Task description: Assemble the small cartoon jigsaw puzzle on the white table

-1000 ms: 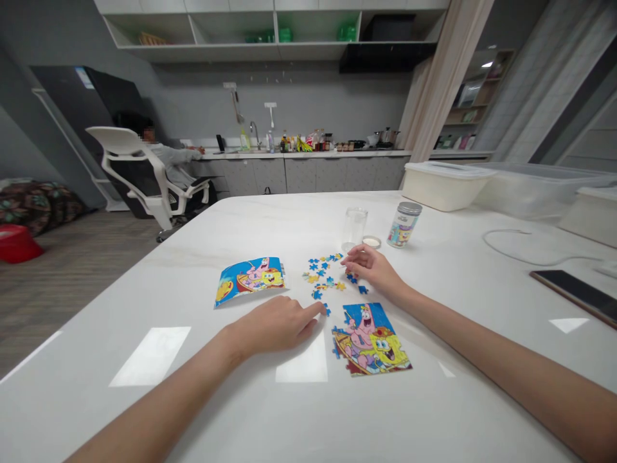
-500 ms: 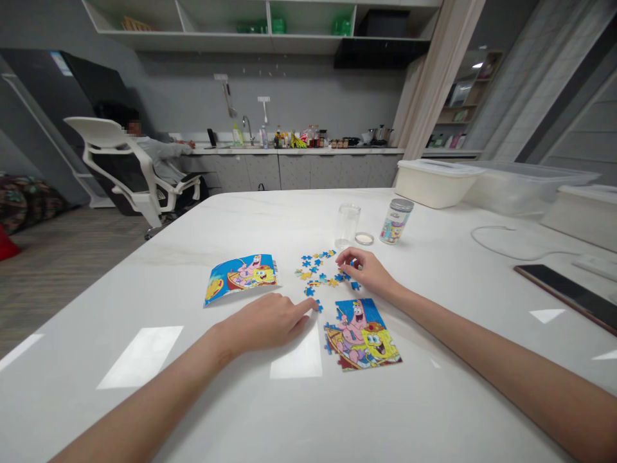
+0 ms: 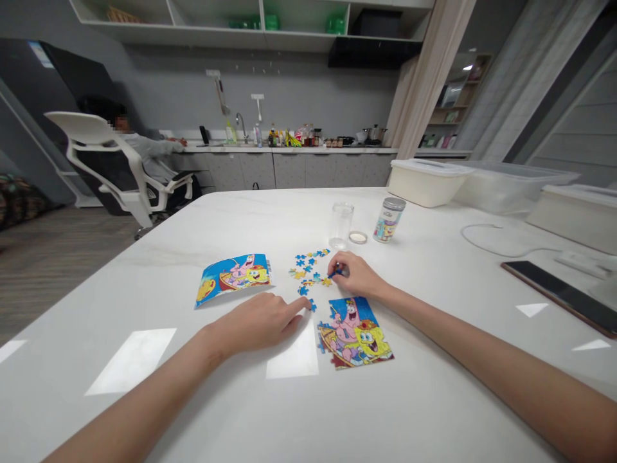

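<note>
My left hand (image 3: 263, 319) reaches in from the left, its index finger stretched out. That fingertip touches a blue jigsaw piece (image 3: 313, 305) lying on the table. Between the thumb and fingers of my right hand (image 3: 357, 274) is a dark blue jigsaw piece (image 3: 336, 270), partly covered. Several loose blue and yellow pieces (image 3: 301, 274) lie just left of this hand. Nearer to me rests a partly joined jigsaw (image 3: 357, 334) with a pink starfish and a yellow sponge figure; its left edge is uneven. A curled picture sheet (image 3: 234, 278) with the same scene lies left of the pieces.
Behind the pieces stand a clear jar (image 3: 341, 225), its lid (image 3: 357, 237) and a printed canister (image 3: 389, 220). A phone (image 3: 562, 296), a cable (image 3: 506, 246) and storage boxes (image 3: 427, 182) are at the right. Another person sits in a white chair (image 3: 120, 161) at the back left.
My right hand has closed on a blue piece and drawn slightly toward me. My left index finger stays at its piece. The whole view has shifted slightly.
</note>
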Tool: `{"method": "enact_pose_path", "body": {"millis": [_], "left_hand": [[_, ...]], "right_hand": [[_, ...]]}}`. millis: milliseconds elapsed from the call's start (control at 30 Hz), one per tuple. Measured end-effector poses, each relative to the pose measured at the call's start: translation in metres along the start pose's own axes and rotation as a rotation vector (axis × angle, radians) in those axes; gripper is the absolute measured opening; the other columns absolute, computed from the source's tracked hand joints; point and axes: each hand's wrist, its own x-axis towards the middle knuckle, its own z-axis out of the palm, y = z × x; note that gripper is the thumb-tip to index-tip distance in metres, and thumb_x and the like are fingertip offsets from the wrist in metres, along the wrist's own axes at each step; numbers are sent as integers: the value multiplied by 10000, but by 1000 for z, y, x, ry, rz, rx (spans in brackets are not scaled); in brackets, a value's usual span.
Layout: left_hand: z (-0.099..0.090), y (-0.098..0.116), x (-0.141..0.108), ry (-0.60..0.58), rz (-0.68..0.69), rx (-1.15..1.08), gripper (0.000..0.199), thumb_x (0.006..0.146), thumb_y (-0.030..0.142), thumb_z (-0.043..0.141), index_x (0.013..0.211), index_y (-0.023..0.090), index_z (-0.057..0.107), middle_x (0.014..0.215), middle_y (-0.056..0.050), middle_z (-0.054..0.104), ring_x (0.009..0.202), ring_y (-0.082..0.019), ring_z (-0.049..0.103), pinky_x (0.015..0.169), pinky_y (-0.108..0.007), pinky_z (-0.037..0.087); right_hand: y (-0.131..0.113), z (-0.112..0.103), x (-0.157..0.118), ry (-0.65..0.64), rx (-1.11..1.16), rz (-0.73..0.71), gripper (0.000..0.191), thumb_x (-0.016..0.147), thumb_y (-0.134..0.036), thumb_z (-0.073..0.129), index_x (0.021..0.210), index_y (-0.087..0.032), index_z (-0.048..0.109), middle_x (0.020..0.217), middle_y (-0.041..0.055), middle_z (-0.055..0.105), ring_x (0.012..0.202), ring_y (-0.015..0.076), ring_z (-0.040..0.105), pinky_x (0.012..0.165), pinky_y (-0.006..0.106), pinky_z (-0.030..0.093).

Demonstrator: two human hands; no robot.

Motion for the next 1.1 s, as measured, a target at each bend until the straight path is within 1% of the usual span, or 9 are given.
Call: {"method": "enact_pose_path", "body": {"millis": [167, 333, 433, 600, 700, 800, 833, 933, 1100], "left_hand": [[1, -1, 0, -1, -2, -11, 358, 974, 298, 295, 1230, 205, 527, 559, 3, 539, 538, -164, 535, 526, -260, 379], [-1, 1, 1, -15, -38, -10, 365, 957, 284, 334, 1265, 207, 515, 570, 5, 550, 563, -162, 558, 521, -246, 353], [-1, 2, 1, -3, -81, -23, 378, 955, 317, 339, 1253, 185, 530, 566, 2, 551, 556, -162, 558, 510, -247, 346], [2, 9, 6, 43, -175, -90, 414, 944, 385, 382, 1253, 169, 551, 600, -24, 608, 597, -181, 579, 544, -265, 371], [4, 16, 13, 64, -286, -182, 418, 931, 437, 412, 1197, 168, 591, 628, -37, 645, 615, -190, 592, 563, -275, 385], [4, 21, 17, 71, -322, -215, 378, 939, 404, 396, 1162, 183, 606, 623, -35, 653, 608, -194, 595, 560, -276, 381], [5, 22, 18, 74, -320, -216, 368, 941, 390, 390, 1160, 186, 604, 624, -35, 655, 608, -194, 597, 558, -275, 379], [6, 21, 18, 78, -314, -213, 357, 942, 374, 380, 1150, 188, 602, 637, -39, 663, 610, -196, 606, 553, -274, 377], [11, 15, 16, 102, -253, -182, 368, 951, 368, 358, 1150, 182, 605, 604, -27, 651, 587, -185, 607, 541, -266, 381]], "right_hand": [[0, 0, 0, 8, -14, -18, 249, 659, -20, 605, 833, -181, 681, 818, 22, 600, 750, 154, 523, 752, 306, 428], [-4, -2, -1, -19, 8, -53, 172, 697, -46, 589, 771, -178, 672, 728, 7, 568, 691, 142, 505, 696, 288, 419], [-6, -2, -2, 0, 40, -57, 131, 717, -87, 590, 768, -188, 656, 707, -3, 571, 660, 137, 502, 665, 281, 414], [-5, -1, 0, 86, 151, 31, 20, 759, -186, 592, 776, -195, 589, 690, -18, 587, 614, 124, 506, 611, 266, 407], [-3, -1, 2, 223, 225, 54, 69, 786, -254, 597, 779, -200, 556, 715, -13, 599, 647, 129, 530, 619, 267, 409], [1, -7, -4, 340, 309, 109, 118, 809, -311, 585, 819, -201, 542, 740, -3, 615, 674, 139, 556, 614, 274, 411], [3, -10, -8, 336, 335, 133, 131, 812, -323, 582, 836, -201, 539, 747, 1, 625, 683, 143, 568, 613, 276, 415], [11, -20, -24, 234, 383, 171, 163, 804, -337, 596, 879, -202, 545, 808, 17, 665, 729, 154, 610, 629, 283, 444], [23, -32, -40, 200, 447, 244, 202, 765, -353, 626, 861, -200, 536, 863, 45, 688, 729, 169, 648, 643, 307, 478]]}}
